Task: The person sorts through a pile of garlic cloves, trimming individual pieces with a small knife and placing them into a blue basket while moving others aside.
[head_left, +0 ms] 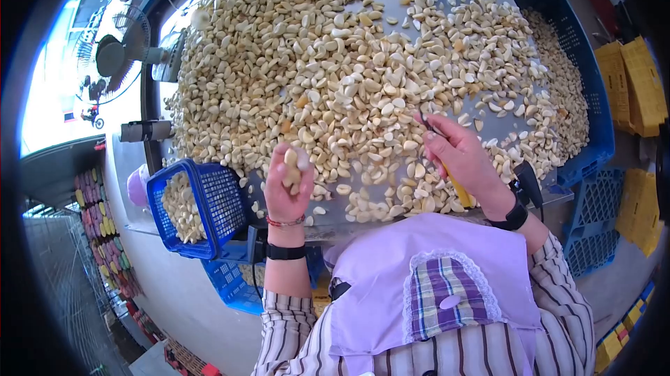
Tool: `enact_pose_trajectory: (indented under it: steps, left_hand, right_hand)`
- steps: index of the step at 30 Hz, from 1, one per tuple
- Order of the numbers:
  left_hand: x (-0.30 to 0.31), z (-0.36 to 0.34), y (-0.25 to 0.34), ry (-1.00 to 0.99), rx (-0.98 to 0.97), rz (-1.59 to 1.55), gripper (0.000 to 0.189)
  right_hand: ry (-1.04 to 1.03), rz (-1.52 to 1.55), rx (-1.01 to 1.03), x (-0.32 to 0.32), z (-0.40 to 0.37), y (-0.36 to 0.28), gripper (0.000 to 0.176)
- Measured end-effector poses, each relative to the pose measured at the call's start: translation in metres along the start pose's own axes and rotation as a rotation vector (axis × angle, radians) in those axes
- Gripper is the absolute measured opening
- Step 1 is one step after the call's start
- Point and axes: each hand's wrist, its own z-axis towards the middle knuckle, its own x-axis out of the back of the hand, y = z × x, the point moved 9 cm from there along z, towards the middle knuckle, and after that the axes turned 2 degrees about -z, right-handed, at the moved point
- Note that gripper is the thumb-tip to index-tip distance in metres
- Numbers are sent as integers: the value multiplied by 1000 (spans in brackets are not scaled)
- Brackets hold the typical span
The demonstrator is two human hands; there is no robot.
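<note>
Peeled garlic cloves [363, 90] are spread in a thick layer over the metal table in front of me. My left hand [285, 191], palm up at the table's near side, has its fingers curled around several garlic cloves [292, 167]. My right hand [460, 156] grips a small knife by its yellow handle [457, 189]. The knife's dark, narrow tip [423, 122] pokes out past the fingers, close to the cloves on the table. Most of the blade is hidden by the hand.
Left of my left hand, a blue basket [227, 198] holds garlic cloves. A larger blue crate [593, 90] with more cloves stands at the table's right end. Another blue crate [227, 282] sits below the near edge. A fan [112, 55] stands at the left.
</note>
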Motion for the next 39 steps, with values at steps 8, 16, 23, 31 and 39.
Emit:
enact_pose_trajectory:
  steps: [8, 16, 23, 31, 39]
  left_hand:
    - [-15, 11, -79, -411, 294, 1248, 3]
    - [21, 86, 19, 406, -36, 832, 18]
    - [28, 108, 9, 182, 51, 1246, 37]
    - [-20, 56, -44, -48, 237, 317, 39]
    - [-8, 60, -33, 211, 59, 163, 26]
  right_hand:
    - [-36, 95, 8, -10, 11, -13, 43]
    - [-25, 159, 76, -3, 28, -35, 39]
    - [-71, 134, 3, -25, 31, -21, 43]
    - [-149, -200, 213, -49, 20, -30, 48]
    - [-196, -175, 235, -57, 18, -29, 57]
